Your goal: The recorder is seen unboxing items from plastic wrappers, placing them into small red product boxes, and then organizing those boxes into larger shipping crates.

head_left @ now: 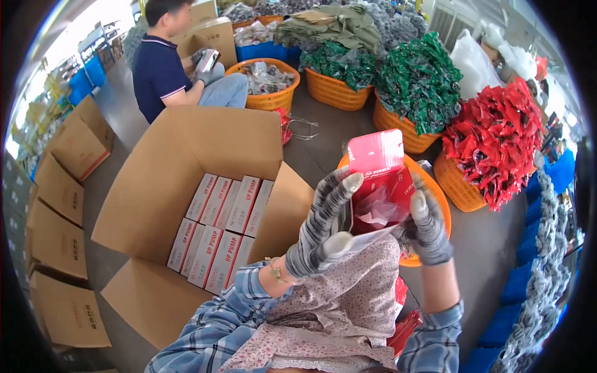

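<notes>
A small red-and-white carton (376,155) is held up above my lap, its top flap raised and its mouth facing me. Clear plastic wrapping (380,208) shows inside, but what it covers cannot be made out. My left hand (320,227), in a striped grey glove, grips the carton's left side. On the opposite side, my gloved right hand (428,227) holds it with the thumb at the rim. To the left stands a large open cardboard box (140,193) with several small white-and-red cartons (208,248) packed upright in rows.
An orange basket (443,202) sits partly behind my hands. Farther off, orange baskets hold green packets (418,81) and red packets (497,137). Grey parts (544,248) pile along blue bins at right. Empty cardboard boxes (59,242) line the left. Another person (158,71) sits ahead, holding a small box.
</notes>
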Demonstrator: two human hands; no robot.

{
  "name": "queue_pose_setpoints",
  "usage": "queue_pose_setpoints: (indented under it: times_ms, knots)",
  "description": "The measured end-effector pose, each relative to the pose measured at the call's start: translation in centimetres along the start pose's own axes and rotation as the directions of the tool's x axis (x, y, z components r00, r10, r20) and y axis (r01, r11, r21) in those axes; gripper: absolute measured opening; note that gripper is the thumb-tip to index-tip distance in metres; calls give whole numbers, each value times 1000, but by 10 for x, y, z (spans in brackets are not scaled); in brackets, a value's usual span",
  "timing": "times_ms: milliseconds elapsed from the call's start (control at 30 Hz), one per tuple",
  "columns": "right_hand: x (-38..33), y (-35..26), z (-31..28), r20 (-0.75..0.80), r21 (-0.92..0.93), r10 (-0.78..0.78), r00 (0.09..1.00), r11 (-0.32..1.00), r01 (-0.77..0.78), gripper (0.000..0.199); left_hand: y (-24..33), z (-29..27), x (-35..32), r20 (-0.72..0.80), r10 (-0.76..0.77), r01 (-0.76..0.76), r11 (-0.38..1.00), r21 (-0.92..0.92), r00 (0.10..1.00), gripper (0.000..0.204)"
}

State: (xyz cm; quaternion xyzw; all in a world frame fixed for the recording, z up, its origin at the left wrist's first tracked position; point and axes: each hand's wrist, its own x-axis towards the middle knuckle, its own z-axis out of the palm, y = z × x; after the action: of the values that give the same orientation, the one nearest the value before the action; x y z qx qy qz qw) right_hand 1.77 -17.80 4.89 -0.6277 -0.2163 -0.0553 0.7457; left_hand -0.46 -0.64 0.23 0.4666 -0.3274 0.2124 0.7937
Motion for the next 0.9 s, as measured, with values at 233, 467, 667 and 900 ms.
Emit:
queue_pose_setpoints:
  times_ms: [233,467,667,900]
  knots:
    - [-13,11,28,-15,23,61,998,998,-61,59,-3,8,-14,-109,-54,102,852,513,993,64]
    - [-23,32,15,-80,-171,-121,989,980,106,44,-12,13,-9,-105,31,-6,973,232,994,52]
    - [-19,39,6,189,-73,-514,836,842,534,39,-7,-17,-8,330,125,-294,794,532,936,54]
    - [-29,47,0,217,-265,-480,850,809,525,41,-18,-19,-21,286,206,-332,789,516,936,56]
